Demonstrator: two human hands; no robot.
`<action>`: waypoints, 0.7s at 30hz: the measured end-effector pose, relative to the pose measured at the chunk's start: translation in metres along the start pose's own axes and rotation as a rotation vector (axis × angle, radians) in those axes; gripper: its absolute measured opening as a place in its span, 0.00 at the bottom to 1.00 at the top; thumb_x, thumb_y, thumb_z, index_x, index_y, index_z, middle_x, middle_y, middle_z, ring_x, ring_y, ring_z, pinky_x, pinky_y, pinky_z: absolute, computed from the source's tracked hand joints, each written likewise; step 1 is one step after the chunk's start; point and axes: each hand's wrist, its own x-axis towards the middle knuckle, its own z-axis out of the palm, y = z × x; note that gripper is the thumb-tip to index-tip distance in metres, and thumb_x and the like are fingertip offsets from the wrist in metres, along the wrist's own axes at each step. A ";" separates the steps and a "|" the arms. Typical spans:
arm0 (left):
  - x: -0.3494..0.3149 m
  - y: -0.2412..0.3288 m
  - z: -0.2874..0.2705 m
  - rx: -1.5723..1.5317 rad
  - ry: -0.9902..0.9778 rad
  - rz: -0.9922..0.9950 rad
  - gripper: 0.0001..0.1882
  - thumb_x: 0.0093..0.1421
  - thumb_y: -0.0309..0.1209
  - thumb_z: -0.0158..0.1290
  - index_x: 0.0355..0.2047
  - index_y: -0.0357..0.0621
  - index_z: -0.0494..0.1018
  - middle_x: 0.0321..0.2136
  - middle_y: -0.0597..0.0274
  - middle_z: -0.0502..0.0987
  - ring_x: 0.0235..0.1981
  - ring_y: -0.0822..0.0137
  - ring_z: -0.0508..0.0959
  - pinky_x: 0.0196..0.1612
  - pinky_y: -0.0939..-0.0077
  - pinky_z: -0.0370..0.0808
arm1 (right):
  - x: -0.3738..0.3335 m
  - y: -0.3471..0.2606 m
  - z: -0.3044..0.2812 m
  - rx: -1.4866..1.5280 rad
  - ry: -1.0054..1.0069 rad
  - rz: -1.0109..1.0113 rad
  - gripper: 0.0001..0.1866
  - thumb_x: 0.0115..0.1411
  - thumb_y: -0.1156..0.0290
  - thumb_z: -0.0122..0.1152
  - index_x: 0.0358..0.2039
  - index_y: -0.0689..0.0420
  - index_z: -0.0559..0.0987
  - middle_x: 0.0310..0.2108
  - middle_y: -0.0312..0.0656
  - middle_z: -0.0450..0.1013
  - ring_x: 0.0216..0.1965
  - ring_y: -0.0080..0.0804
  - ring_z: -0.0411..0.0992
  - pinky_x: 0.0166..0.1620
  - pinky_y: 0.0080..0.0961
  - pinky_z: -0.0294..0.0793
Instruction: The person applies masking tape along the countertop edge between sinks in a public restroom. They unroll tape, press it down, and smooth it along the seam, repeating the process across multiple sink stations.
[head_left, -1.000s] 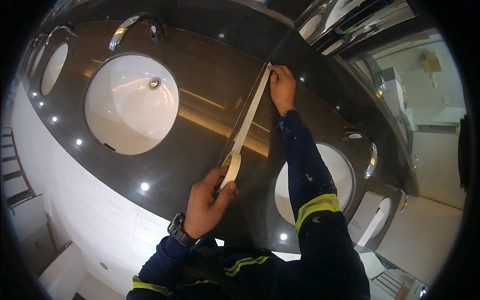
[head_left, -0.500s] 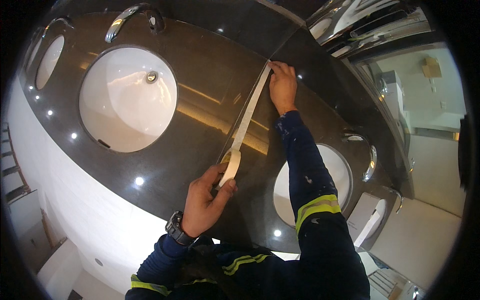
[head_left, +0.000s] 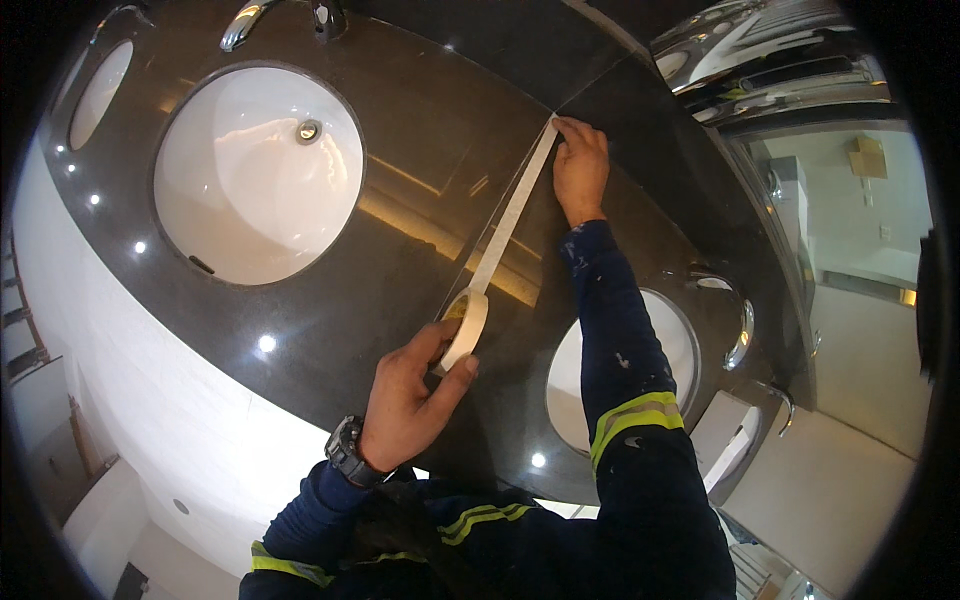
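My left hand is closed on a roll of masking tape, thumb and fingers gripping it near the front of the dark countertop. A pale strip of tape runs from the roll toward the back, beside a thin seam line in the counter. At the strip's far end, close to the back wall, my right hand has its fingers bent, with the fingertips on the tape's end. The strip looks straight and taut between the two hands.
A round white basin lies left of the tape, with a chrome faucet behind it. Another basin is partly hidden under my right forearm, near a second faucet. A white box-like object sits at the right end.
The view has shifted slightly, so the left basin and faucet sit higher in the picture. Both hands keep their places on the tape, which looks much the same.
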 end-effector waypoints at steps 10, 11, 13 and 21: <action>0.000 -0.006 0.003 -0.038 0.046 0.046 0.19 0.66 0.32 0.58 0.52 0.30 0.73 0.32 0.44 0.81 0.32 0.56 0.84 0.37 0.68 0.77 | 0.000 -0.004 -0.001 -0.030 -0.025 0.016 0.20 0.59 0.80 0.56 0.51 0.53 0.84 0.52 0.36 0.77 0.54 0.43 0.71 0.60 0.40 0.71; 0.000 -0.007 0.003 -0.036 0.050 0.055 0.19 0.66 0.32 0.58 0.52 0.30 0.73 0.32 0.44 0.81 0.32 0.56 0.84 0.36 0.68 0.77 | 0.001 -0.003 -0.001 -0.032 -0.023 0.013 0.20 0.59 0.80 0.56 0.51 0.53 0.84 0.52 0.36 0.77 0.54 0.43 0.71 0.60 0.40 0.71; 0.000 -0.008 0.003 -0.042 0.046 0.054 0.19 0.66 0.32 0.58 0.52 0.30 0.73 0.32 0.44 0.81 0.32 0.56 0.84 0.36 0.68 0.77 | 0.001 -0.003 -0.001 -0.040 -0.022 0.010 0.20 0.59 0.80 0.56 0.51 0.53 0.84 0.52 0.36 0.77 0.54 0.43 0.71 0.60 0.40 0.71; 0.000 -0.004 0.000 -0.031 0.034 0.024 0.19 0.66 0.32 0.58 0.51 0.30 0.73 0.31 0.45 0.81 0.31 0.56 0.84 0.35 0.67 0.77 | 0.001 -0.001 0.000 -0.050 -0.032 0.004 0.21 0.58 0.80 0.57 0.50 0.53 0.84 0.53 0.36 0.78 0.53 0.43 0.71 0.59 0.40 0.71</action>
